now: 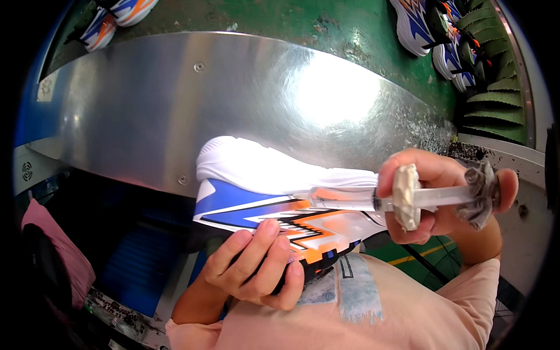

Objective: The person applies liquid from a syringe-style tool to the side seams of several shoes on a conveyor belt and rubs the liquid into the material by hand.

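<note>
A sports shoe [280,216] with a thick white sole and a blue, white and orange upper lies on its side in the air before me. My left hand [256,268] grips its upper from below, fingers wrapped over the side. In my right hand [426,192] is a clear plastic syringe [350,198], its tip at the seam between sole and upper. Whitish wrapping surrounds the barrel's flange, and a grey cloth strip is bunched at the plunger end, where my thumb rests. The shoe's opening is mostly hidden.
A curved metal plate [140,111] borders the green work surface [262,17] ahead. More such shoes stand at the far left [125,17] and the far right [414,29], beside a row of green flaps [496,70]. Pink cloth [58,251] hangs at the left.
</note>
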`<state>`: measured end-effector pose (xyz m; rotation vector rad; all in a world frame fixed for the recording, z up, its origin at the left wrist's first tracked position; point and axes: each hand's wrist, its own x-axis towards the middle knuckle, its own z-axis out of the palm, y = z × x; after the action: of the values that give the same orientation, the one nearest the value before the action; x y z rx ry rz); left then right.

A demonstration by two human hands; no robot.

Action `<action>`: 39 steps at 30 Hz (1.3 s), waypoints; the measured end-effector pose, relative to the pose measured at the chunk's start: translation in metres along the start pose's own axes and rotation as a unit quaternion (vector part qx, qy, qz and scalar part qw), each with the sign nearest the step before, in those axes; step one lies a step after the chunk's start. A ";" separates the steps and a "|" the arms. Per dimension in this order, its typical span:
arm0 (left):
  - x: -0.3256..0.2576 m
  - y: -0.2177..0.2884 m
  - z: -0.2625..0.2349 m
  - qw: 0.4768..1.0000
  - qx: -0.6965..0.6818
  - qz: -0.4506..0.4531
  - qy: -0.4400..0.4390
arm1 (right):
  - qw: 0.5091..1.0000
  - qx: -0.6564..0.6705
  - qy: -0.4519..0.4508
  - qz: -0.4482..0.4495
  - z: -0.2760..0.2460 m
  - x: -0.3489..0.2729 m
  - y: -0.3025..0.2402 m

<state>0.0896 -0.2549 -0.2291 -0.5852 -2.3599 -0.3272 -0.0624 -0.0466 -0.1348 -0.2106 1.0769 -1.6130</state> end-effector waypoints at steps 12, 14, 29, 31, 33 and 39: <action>0.008 0.017 -0.012 0.999 0.033 -0.026 0.002 | 0.988 -0.062 0.137 -0.032 0.002 -0.089 -0.004; 0.001 0.003 -0.012 0.998 0.050 -0.029 -0.004 | 0.987 -0.039 0.141 -0.069 -0.005 -0.088 0.013; -0.018 -0.088 -0.038 0.995 0.070 0.002 -0.074 | 0.917 0.280 0.093 -0.268 0.015 -0.032 0.125; -0.013 -0.092 -0.039 0.995 0.072 0.006 -0.075 | 0.914 0.281 0.094 -0.278 0.020 -0.026 0.131; -0.006 -0.096 -0.041 0.994 0.066 0.013 -0.082 | 0.916 0.272 0.113 -0.270 0.028 -0.022 0.131; 0.015 -0.101 -0.045 0.992 0.044 0.011 -0.121 | 0.935 0.246 0.218 -0.132 0.048 -0.022 0.096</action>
<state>0.0548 -0.3542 -0.1930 -0.6394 -2.5829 -0.1480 0.0415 -0.0487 -0.1684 0.3712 0.9537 -2.1843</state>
